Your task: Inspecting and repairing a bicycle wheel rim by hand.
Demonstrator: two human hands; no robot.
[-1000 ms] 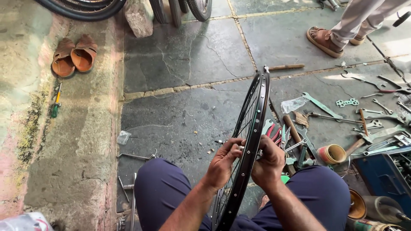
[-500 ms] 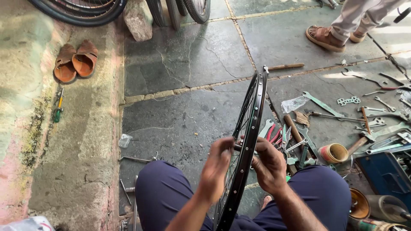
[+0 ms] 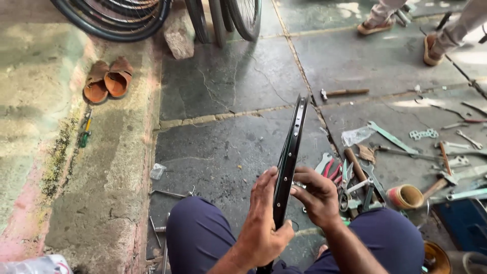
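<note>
While the rim (image 3: pixel 290 152) stands edge-on, running up-frame between the knees, left hand (image 3: pixel 264 223) clamps it; right hand (image 3: pixel 317 195) pinches its spokes.

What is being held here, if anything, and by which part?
A black bicycle wheel rim, standing on edge between the knees. The left hand grips its lower part; the right hand holds the other side there.

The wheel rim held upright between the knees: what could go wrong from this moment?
1. The black wheel rim stands on edge, steadied only by the left hand and right hand; a loosened grip might let it tip onto the tools beside it.
2. Fingers near the spokes could get pinched.
3. Another person's feet are close; scattered wrenches might trip them.
</note>
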